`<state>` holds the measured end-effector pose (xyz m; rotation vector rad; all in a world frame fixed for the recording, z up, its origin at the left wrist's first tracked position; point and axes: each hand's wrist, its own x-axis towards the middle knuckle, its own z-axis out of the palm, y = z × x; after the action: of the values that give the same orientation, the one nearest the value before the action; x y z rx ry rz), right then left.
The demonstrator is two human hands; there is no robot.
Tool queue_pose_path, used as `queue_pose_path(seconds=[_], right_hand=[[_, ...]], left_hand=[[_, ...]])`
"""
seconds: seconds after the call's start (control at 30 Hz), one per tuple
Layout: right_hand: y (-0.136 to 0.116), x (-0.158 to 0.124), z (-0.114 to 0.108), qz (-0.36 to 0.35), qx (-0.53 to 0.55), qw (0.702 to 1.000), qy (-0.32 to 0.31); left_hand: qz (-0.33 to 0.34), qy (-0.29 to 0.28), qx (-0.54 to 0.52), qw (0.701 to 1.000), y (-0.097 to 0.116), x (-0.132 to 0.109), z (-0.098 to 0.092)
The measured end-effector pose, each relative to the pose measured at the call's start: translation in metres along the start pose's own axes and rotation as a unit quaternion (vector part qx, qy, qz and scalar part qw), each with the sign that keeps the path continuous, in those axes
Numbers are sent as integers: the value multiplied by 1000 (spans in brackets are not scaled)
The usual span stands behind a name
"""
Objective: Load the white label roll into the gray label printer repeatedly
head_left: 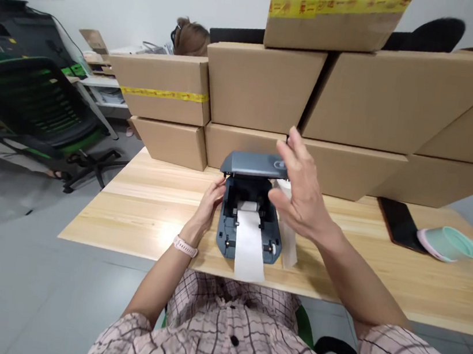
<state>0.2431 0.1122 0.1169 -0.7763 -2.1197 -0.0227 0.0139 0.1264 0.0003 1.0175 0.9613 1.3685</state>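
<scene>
A dark blue-grey label printer (223, 239) stands on the wooden table with its lid (251, 164) raised. White label paper (250, 248) runs from a small roll inside, out over the printer's front edge. My left hand (210, 201) rests against the printer's left side, fingers extended and holding nothing. Beside the raised lid's right edge, my right hand (300, 188) is lifted with its fingers spread and nothing in it; whether it touches the lid is unclear. Another white paper strip (290, 248) lies right of the printer, partly hidden under my right hand.
Cardboard boxes (261, 87) are stacked along the table's back edge. On the right lie a dark phone (400, 222) and a mint-green cup (450, 243) tipped on its side. A person's head (191, 39) shows behind the boxes. An office chair (32, 104) stands left of the table.
</scene>
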Motion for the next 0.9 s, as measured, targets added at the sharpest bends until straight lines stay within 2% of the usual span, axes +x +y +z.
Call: queue_pose_path(seconds=[0.13,0.27,0.33,0.43,0.47,0.5,0.53,0.6,0.63,0.67,0.77,0.9], right_hand=[[32,49,14,36,3,997,68],[56,85,25,86,-21,992,88],[57,89,28,94,-55,989,96],[43,72,28,64,-105,988,96],[38,62,29,54,-115,990,63],[33,52,29,50,-125,991,-7],[29,42,30,49,-133,984,-104],[28,28,35,49,-139,940,-307],[29,24,39,45,-137,913,-382],[31,22,43,39,-132,891,-432],[37,25,61,23,-116,859,-498],[40,31,78,10,-79,826,-559]], left_hand=[[-4,-37,21,999,-4,-7,-3],[-8,-63,55,997,-6,-8,-4],[-7,-69,64,996,-7,-8,-4],[2,-71,66,995,-10,-7,-5],[3,-73,67,995,-11,-7,-5],[4,-73,67,995,-12,-7,-5],[4,-74,68,995,-13,-7,-5],[5,-75,76,994,-14,-6,-6],[11,-74,82,994,-15,-5,-6],[19,-74,89,993,-15,-5,-7],[34,-86,97,991,-12,-2,-12],[11,-144,95,985,-3,1,-21]])
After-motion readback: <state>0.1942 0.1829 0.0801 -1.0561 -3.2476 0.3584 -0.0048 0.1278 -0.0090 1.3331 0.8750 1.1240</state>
